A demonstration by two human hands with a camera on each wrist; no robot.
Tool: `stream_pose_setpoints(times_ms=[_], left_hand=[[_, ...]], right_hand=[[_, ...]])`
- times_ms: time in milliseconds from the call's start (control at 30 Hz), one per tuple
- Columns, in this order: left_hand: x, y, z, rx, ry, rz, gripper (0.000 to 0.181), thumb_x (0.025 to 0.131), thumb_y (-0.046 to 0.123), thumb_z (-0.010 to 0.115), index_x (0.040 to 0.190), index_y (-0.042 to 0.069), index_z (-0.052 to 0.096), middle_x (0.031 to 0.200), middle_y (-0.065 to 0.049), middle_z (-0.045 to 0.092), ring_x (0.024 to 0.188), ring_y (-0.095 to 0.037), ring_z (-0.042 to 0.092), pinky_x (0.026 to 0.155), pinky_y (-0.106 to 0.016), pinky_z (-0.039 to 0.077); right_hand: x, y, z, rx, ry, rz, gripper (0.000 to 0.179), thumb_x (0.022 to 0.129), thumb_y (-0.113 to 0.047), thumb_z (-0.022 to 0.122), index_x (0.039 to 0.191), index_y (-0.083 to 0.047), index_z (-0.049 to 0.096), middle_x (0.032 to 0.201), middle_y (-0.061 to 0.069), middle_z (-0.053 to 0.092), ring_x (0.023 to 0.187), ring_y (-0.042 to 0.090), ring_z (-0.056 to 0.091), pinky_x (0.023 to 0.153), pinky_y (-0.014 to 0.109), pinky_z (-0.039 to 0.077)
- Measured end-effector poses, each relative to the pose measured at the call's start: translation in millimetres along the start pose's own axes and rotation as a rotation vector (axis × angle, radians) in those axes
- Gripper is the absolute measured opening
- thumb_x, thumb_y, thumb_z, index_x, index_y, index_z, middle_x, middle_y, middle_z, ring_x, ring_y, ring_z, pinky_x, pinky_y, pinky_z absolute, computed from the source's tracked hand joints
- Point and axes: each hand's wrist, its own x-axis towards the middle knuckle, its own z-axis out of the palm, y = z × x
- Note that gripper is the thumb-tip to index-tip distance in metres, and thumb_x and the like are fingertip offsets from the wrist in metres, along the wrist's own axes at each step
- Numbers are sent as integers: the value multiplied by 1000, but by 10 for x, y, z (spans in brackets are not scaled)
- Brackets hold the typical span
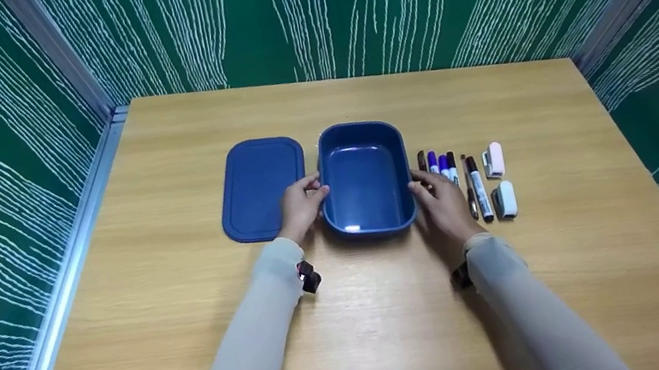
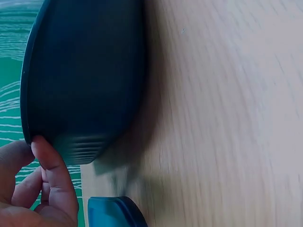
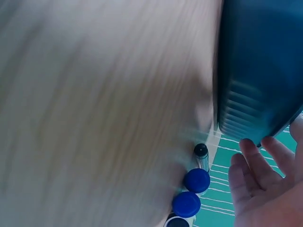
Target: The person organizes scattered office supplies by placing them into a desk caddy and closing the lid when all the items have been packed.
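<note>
An open blue plastic box (image 1: 366, 182) with rounded corners stands before me, nothing inside. At its left rim my left hand (image 1: 301, 203) pinches the edge between thumb and finger; the left wrist view shows the fingertips (image 2: 41, 146) right at the lip. On the opposite side my right hand (image 1: 447, 208) holds the right rim, thumb on top and fingers under the lip in the right wrist view. Flat on the table to the left lies a matching blue lid (image 1: 264, 188), partly behind my left hand. Several markers (image 1: 480, 189) lie just beyond my right hand, which overlaps some.
Right of the markers sit a small pink-topped object (image 1: 493, 159) and a similar pale blue one (image 1: 505, 200). A slim dark pen (image 1: 469, 187) lies among the markers. Green panels with white lines (image 1: 252, 15) border the wooden table (image 1: 228, 338) on three sides.
</note>
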Motion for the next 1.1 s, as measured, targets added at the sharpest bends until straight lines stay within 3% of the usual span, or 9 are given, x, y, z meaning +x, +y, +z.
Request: stream_pose_setpoints(times_ms=[267,533,633,767,867,967,1100], left_hand=[[13,-1,18,-27,8,-28,41,93,11,67,133,6,61,103,-3,61,78,-10,55,62,-37,60],[9,-2,25,-66,15,-48,41,93,10,67,133,8,62,100,-1,59,82,-11,55,53,-24,55],[9,-7,26,-82,20,-32,40,92,8,68,132,6,63,98,-1,60,78,-10,55,50,-24,54],[12,-19,24,-101,27,-14,40,91,6,68,130,3,63,94,0,60,72,-8,54,50,-28,55],[10,-25,23,-102,34,-15,39,91,6,69,130,4,64,94,0,60,72,-8,55,52,-30,56],[9,-31,27,-101,43,-25,39,91,6,69,130,5,64,95,0,61,73,-8,55,54,-33,58],[7,-46,40,-111,42,-45,40,91,7,69,130,6,64,96,0,61,74,-8,55,54,-31,56]], right_hand=[[2,-24,-18,12,-5,17,44,103,-34,51,136,-6,58,140,16,55,132,33,48,115,47,35],[32,-38,-61,9,-46,45,44,102,-35,53,135,-6,58,135,16,59,122,30,54,108,46,42],[54,-47,-89,-7,-49,23,42,102,-32,54,132,-4,60,125,17,63,112,29,58,98,44,48],[107,-49,-128,-60,5,2,36,100,-29,59,125,-3,66,108,15,68,95,26,61,80,38,51],[163,-45,-161,-124,76,6,31,96,-22,64,119,-1,69,101,15,70,87,26,64,73,36,52],[225,-48,-190,-186,119,23,27,93,-14,68,114,3,70,97,19,70,84,29,65,72,39,54],[279,-58,-210,-264,106,56,27,90,-10,69,111,6,70,94,23,70,84,34,66,72,44,57]])
